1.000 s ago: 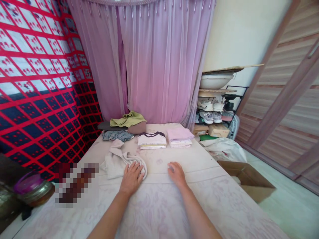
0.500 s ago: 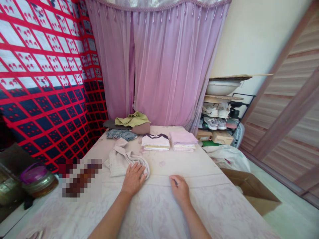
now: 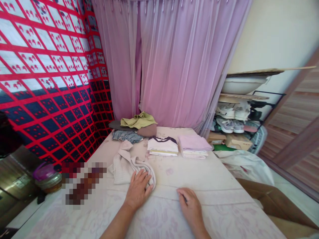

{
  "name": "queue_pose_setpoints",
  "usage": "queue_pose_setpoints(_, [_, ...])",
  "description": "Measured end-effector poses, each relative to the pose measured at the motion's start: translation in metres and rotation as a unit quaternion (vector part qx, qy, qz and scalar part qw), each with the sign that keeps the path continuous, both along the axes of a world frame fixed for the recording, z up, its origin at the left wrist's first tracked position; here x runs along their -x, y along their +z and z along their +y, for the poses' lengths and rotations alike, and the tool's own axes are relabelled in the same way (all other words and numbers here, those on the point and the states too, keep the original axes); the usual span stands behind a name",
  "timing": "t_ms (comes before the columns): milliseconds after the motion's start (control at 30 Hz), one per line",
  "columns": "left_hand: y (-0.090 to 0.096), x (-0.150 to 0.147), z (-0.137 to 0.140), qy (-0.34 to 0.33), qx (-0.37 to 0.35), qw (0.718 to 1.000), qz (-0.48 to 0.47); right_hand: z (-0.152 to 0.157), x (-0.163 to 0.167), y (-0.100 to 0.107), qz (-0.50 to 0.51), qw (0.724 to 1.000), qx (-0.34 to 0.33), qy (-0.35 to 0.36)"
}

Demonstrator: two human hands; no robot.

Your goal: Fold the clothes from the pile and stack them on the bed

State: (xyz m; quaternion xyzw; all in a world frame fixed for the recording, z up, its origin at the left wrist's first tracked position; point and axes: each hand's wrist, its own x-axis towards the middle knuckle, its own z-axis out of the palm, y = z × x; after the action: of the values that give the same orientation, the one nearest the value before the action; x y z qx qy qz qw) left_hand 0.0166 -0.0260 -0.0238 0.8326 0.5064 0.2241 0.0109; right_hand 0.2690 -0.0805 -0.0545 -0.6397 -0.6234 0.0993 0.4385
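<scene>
A beige garment [image 3: 127, 164] is pressed flat on the bed [image 3: 224, 186] by the left hand [image 3: 138, 189], fingers spread. The right hand [image 3: 190, 204] rests beside it, fingers curled together. No writing can be read.

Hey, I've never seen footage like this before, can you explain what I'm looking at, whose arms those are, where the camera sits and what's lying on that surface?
The camera is worn on a person's head and looks forward and down, so the two bare arms reaching in from the bottom are that person's own. There is no machine here. The left hand lies flat, fingers spread, on a crumpled beige garment. The right hand rests on the pale patterned sheet with its fingers curled; whether it pinches the cloth is hard to tell. Farther back lie a folded white top with dark trim, a folded pink stack, a denim piece and an olive-green garment on a brown one. Behind hangs a pink curtain; a shoe rack stands to the right.
</scene>
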Motion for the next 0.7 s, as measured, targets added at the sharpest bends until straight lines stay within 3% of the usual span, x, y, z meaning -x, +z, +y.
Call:
queue_pose_setpoints(333, [-0.006,0.005,0.006,-0.037,0.000,0.998,0.040,0.002,0.001,0.001,0.002,1.000,-0.012,0.003])
queue_pose_setpoints(700, [-0.012,0.003,0.011,-0.018,-0.023,0.999,0.035,0.006,0.000,-0.001,0.004,1.000,-0.008,0.000])
